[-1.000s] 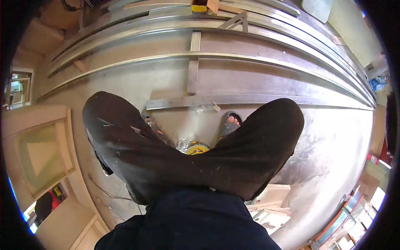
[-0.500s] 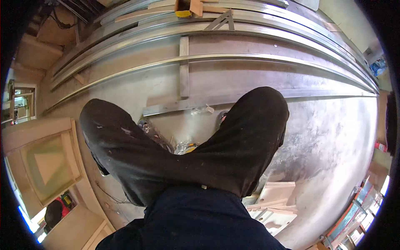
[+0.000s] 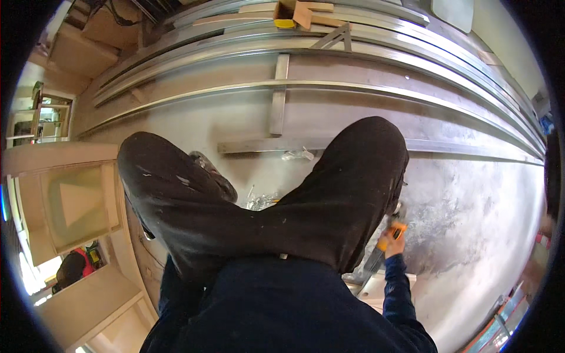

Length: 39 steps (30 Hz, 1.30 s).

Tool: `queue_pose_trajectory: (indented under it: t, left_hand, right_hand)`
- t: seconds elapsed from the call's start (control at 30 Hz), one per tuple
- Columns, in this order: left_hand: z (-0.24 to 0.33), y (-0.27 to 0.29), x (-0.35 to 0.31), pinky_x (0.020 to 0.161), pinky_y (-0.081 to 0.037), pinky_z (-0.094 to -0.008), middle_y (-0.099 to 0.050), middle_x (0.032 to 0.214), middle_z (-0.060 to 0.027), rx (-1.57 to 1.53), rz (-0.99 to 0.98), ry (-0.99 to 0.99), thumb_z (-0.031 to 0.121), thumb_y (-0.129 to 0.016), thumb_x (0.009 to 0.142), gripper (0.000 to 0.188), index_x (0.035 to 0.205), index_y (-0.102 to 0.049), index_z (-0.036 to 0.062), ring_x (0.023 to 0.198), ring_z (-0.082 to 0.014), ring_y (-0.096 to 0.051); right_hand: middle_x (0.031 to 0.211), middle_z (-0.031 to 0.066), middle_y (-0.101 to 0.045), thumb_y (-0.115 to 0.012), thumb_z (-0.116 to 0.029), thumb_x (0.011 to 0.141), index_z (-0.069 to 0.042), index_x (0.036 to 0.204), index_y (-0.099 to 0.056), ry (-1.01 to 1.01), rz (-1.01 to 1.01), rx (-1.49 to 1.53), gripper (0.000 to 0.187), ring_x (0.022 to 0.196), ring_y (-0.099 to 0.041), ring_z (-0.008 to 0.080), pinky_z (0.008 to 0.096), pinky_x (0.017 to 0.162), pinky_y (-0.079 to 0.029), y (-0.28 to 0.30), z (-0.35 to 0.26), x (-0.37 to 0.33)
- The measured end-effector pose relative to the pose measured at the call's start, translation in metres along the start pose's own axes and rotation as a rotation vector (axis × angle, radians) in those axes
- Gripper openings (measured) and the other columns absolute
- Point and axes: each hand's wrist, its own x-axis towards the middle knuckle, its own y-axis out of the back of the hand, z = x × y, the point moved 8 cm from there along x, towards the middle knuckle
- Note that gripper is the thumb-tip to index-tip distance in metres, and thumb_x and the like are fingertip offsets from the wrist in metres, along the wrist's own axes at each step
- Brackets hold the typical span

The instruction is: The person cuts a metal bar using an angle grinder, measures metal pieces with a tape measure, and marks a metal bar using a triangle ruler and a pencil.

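Just right of the right leg (image 3: 359, 194), the right grip (image 3: 393, 245) clasps the orange tool (image 3: 399, 229), apparently for control; left grip unseen, cannot tell.

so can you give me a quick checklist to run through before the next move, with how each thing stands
1. Right hand on the orange tool: ok, it has hold of it.
2. Left hand free: cannot tell, it is out of view.
3. Tool clear of the right leg: cannot tell, they show side by side and the gap is unclear.
4. Nearest bar visible along its length: not ok, the right knee covers part of it.
5. Area by that bar tidy: not ok, a plastic scrap lies at its near edge.
6. Set square in sight: ok, at the far bars.
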Motion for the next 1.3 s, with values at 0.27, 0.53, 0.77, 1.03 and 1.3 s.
queue_pose_trajectory:
  t: [0.27, 0.53, 0.77, 1.03, 1.3]
  left_hand:
    - [0.345, 0.221, 0.034, 0.092, -0.048, -0.0331, -0.063, 0.106, -0.0059, 1.091, 0.445, -0.806, 0.032, -0.045, 0.104, 0.038, 0.136, -0.051, 0.0124, 0.097, -0.016, -0.061]
    - [0.636, 0.009, -0.104, 0.078, -0.051, -0.0332, -0.067, 0.098, -0.0091, 0.604, -0.19, -1.511, 0.027, -0.06, 0.094, 0.03, 0.115, -0.06, 0.0069, 0.087, -0.0194, -0.063]
    - [0.58, -0.2, 0.04, 0.105, -0.039, -0.0472, -0.053, 0.13, -0.0217, 1.34, -0.163, -1.259, 0.04, -0.076, 0.078, 0.074, 0.135, -0.047, 0.003, 0.122, -0.0404, -0.049]
    - [0.578, -0.298, 0.055, 0.091, -0.041, -0.0476, -0.056, 0.112, -0.018, 1.019, -0.052, -1.378, 0.023, -0.062, 0.093, 0.032, 0.115, -0.053, 0.0022, 0.105, -0.0376, -0.052]
    - [0.582, -0.291, 0.103, 0.078, -0.045, -0.0515, -0.063, 0.096, -0.0197, 0.861, 0.035, -1.568, 0.024, -0.046, 0.098, 0.024, 0.103, -0.06, 0.0058, 0.092, -0.0417, -0.058]
  right_hand:
    - [0.105, 0.007, -0.063, -0.074, -0.015, 0.082, -0.004, 0.115, -0.056, 0.582, -0.197, -0.08, 0.04, 0.094, -0.063, 0.0197, 0.0343, 0.081, -0.051, -0.117, -0.151, 0.108]
    - [0.1, 0.0088, -0.062, -0.075, -0.016, 0.078, -0.004, 0.115, -0.057, 0.308, 0.048, -0.488, 0.043, 0.085, -0.063, 0.0181, 0.034, 0.078, -0.051, -0.095, -0.199, 0.148]
    - [0.09, 0.0022, -0.063, -0.08, -0.01, 0.066, -0.007, 0.109, -0.061, 0.473, -0.077, -0.388, 0.048, 0.082, -0.061, 0.0145, 0.0314, 0.074, -0.051, -0.18, -0.175, 0.139]
    - [0.087, 0.0088, -0.067, -0.084, -0.028, 0.058, -0.007, 0.106, -0.064, 0.187, -0.039, -0.43, 0.056, 0.083, -0.064, 0.0225, 0.0351, 0.078, -0.051, -0.204, -0.168, 0.14]
    - [0.091, 0.0073, -0.066, -0.084, -0.027, 0.064, -0.007, 0.111, -0.062, 0.169, -0.158, -0.435, 0.056, 0.085, -0.063, 0.0192, 0.0328, 0.08, -0.05, -0.242, -0.159, 0.157]
